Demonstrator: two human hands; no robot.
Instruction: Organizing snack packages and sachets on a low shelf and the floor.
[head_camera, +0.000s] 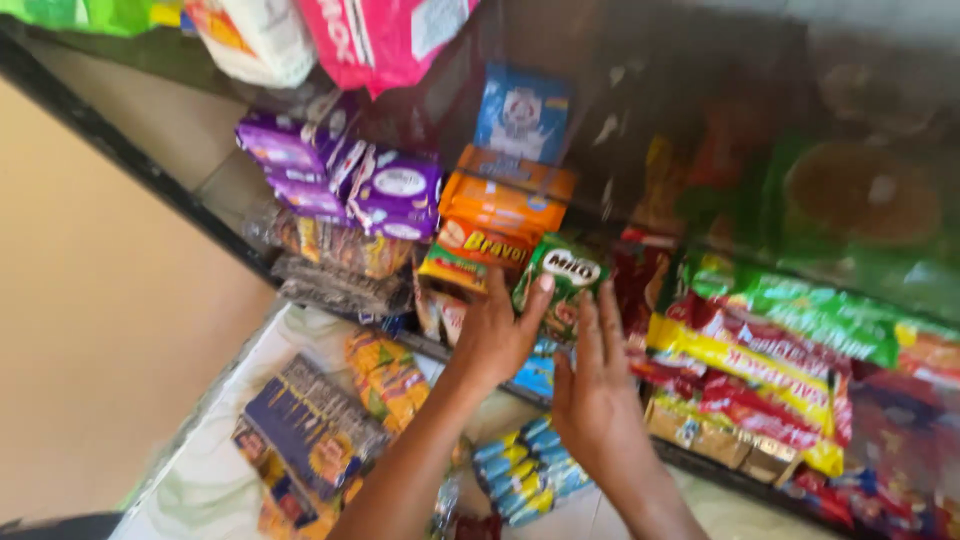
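Note:
A small green packet (566, 276) stands on a shop shelf among other packets. My left hand (497, 335) has its thumb and fingers closed on the packet's left edge. My right hand (597, 385) is just below and right of it, fingers spread and reaching up to the packet's lower edge, holding nothing. Orange packets (500, 225) are stacked directly left of and above the green one. The picture is blurred.
Purple packets (340, 170) are piled at the shelf's left. Red, yellow and green sachet strips (770, 350) fill the right side. A lower shelf holds blue-and-yellow packets (525, 470), dark boxes (310, 425) and orange-yellow packs (385, 375). Pink and white bags (370, 35) hang above.

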